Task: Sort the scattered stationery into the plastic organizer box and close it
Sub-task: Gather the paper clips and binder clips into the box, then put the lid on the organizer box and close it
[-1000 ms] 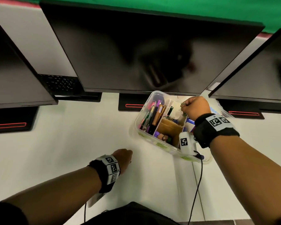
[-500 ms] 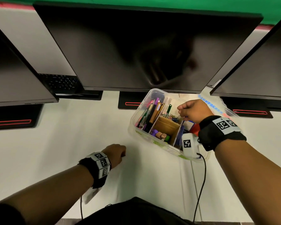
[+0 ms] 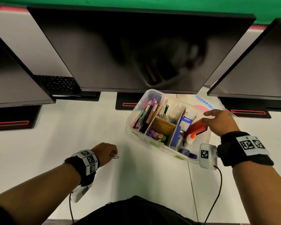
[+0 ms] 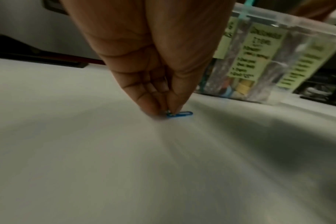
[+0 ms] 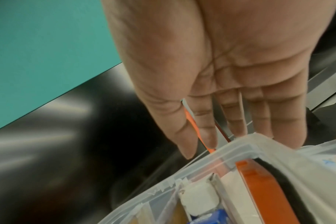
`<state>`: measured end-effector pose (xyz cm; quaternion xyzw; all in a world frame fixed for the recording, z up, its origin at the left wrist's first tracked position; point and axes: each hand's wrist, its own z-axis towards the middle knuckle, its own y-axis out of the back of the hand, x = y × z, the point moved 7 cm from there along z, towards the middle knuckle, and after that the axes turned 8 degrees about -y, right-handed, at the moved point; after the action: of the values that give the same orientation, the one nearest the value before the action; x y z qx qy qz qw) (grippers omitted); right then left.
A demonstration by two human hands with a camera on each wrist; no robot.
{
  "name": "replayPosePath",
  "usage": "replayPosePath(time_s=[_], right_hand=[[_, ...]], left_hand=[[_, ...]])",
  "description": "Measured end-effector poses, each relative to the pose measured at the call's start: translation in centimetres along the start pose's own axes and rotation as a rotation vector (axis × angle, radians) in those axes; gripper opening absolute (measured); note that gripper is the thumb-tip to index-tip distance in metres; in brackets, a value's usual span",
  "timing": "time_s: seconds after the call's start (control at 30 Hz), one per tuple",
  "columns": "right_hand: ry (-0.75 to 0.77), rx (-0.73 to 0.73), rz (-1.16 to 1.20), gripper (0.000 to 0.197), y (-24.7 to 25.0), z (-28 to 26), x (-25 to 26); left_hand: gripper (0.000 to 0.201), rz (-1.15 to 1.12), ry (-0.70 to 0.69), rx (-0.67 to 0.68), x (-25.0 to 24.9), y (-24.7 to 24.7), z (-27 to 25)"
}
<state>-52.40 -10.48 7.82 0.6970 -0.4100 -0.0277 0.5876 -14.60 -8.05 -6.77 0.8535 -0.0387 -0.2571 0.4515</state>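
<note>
The clear plastic organizer box (image 3: pixel 129 120) stands uncovered on the white table, right of centre. Its compartments hold pens (image 3: pixel 146 116), a heap of coloured paper clips (image 3: pixel 167 117), erasers and an orange tool (image 3: pixel 198 127). The clear lid (image 3: pixel 217 103) lies behind its right end. My left hand (image 3: pixel 114 155) is down on the table left of the box and pinches a blue paper clip (image 4: pixel 179 114) between thumb and fingertips (image 4: pixel 175 106). My right hand (image 3: pixel 205 117) hovers flat over the box's right end, holding nothing. The right wrist view shows its straight fingers (image 5: pixel 230 113) above the box rim (image 5: pixel 211 163).
Three dark monitors (image 3: pixel 136 51) hang close over the back of the table (image 3: pixel 71 127), with their black bases (image 3: pixel 125 103) beneath. A keyboard (image 3: pixel 58 83) shows behind the left one. Wrist-camera cables (image 3: pixel 217 189) trail toward the near table edge.
My right hand was a closed fist over the clip compartment; it has opened and moved right over the box's end. My left hand stays low on the table, now pinching a clip.
</note>
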Motion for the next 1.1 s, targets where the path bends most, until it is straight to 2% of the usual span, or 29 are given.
replayPosePath(time_s=[0.17, 0.37, 0.57, 0.67, 0.73, 0.83, 0.9, 0.97, 1.03, 1.1], right_hand=[[-0.01, -0.006, -0.092, 0.045, -0.2, 0.1, 0.3], [0.018, 0.058, -0.158, 0.042, -1.0, 0.1, 1.4], [0.065, 0.053, -0.164, 0.037, -1.5, 0.0, 2.9], [0.083, 0.066, -0.147, 0.035, -1.6, -0.1, 3.3], [0.101, 0.082, -0.124, 0.033, -1.8, -0.1, 3.5], [0.142, 0.093, -0.106, 0.03, -2.1, -0.3, 4.0], [0.167, 0.102, -0.11, 0.029, -2.5, -0.5, 4.3], [0.193, 0.114, -0.121, 0.03, -2.9, -0.8, 4.8], [0.214, 0.134, -0.126, 0.031, -3.3, -1.1, 5.1], [0.231, 0.149, -0.118, 0.029, -3.6, -1.4, 5.2]], left_hand=[[0.021, 0.181, 0.004, 0.055, -0.7, -0.7, 0.6], [0.022, 0.303, 0.012, 0.102, -1.3, -0.8, 0.6], [0.02, 0.275, 0.015, 0.148, -1.8, -0.8, -0.4], [0.021, 0.244, -0.097, 0.179, -3.9, 0.6, -2.0], [0.018, 0.167, -0.232, 0.098, -6.7, 3.2, -3.6], [0.009, 0.054, -0.356, -0.156, -10.4, 9.1, -5.4], [0.006, -0.009, -0.366, -0.342, -11.7, 12.7, -5.1], [0.005, 0.011, -0.323, -0.462, -12.2, 15.1, -3.5], [0.008, 0.068, -0.283, -0.493, -12.8, 16.3, -1.1], [0.01, 0.143, -0.257, -0.446, -13.6, 16.5, 1.2]])
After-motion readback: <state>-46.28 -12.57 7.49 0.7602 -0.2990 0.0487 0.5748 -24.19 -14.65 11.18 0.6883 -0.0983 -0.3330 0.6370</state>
